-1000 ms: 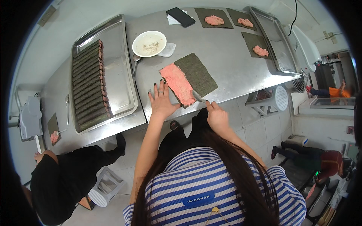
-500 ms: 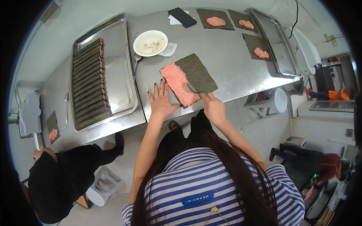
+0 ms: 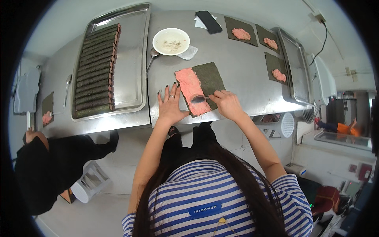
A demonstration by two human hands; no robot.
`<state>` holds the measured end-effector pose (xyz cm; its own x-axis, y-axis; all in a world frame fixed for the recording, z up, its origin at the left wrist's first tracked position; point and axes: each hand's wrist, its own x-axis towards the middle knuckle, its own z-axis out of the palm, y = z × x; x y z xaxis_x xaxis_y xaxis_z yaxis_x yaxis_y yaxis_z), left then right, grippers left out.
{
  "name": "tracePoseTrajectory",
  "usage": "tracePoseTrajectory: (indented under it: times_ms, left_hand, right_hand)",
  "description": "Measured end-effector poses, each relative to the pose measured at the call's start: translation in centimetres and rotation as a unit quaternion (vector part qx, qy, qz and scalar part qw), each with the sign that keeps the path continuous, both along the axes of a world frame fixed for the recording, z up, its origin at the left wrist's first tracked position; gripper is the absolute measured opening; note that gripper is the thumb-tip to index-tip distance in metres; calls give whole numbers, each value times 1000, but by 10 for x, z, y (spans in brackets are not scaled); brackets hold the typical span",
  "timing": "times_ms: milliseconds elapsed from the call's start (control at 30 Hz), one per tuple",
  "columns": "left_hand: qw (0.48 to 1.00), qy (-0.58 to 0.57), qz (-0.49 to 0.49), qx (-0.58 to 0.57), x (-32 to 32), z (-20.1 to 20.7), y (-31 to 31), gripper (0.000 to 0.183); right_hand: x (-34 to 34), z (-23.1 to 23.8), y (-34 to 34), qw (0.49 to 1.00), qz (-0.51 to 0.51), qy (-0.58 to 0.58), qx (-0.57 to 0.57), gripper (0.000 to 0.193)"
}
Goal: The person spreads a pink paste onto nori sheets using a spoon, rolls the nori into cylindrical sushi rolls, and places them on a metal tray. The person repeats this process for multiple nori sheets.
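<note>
A dark green seaweed sheet (image 3: 211, 78) lies on the metal table in front of me. Pink paste (image 3: 188, 82) covers its left part in a broad strip. My left hand (image 3: 170, 107) rests spread and flat along the sheet's left edge, holding nothing. In my right hand (image 3: 229, 105), closed round its handle, is a metal spoon (image 3: 198, 99). Its bowl lies on the paste near the sheet's front end. The fingers hide most of the handle.
Left stands a metal tray (image 3: 132, 79) with rows of seaweed rolls (image 3: 94, 71). Behind the sheet are a white bowl (image 3: 171, 41), another spoon (image 3: 152, 58) and a phone (image 3: 209, 22). Several paste-topped sheets (image 3: 260, 45) lie far right beside another tray (image 3: 295, 65). A co-worker (image 3: 51, 166) is at left.
The spoon has turned and now shows its bowl on the paste. My right hand has lifted slightly off the sheet's front corner. My left hand stays at the left edge.
</note>
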<state>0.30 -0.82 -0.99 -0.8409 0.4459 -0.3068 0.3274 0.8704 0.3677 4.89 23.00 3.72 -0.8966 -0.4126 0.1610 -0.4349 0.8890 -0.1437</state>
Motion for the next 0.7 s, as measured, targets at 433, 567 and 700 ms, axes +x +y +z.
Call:
tracePoseTrajectory:
  times_ms: [433,567,700]
  left_hand:
    - [1000,-11,14,-3,0,6,0,110]
    - [1000,-5,17,6,2,1,-1,109]
    - [1000,-3,20,20,4,0,-2,108]
  right_hand:
    - [-105,-14,-7,999,21,34,-9,25]
    - [-94,-7,-9,996,-62,-3,-59,26]
    - [-55,6,15,993,-15,-92,-66,25]
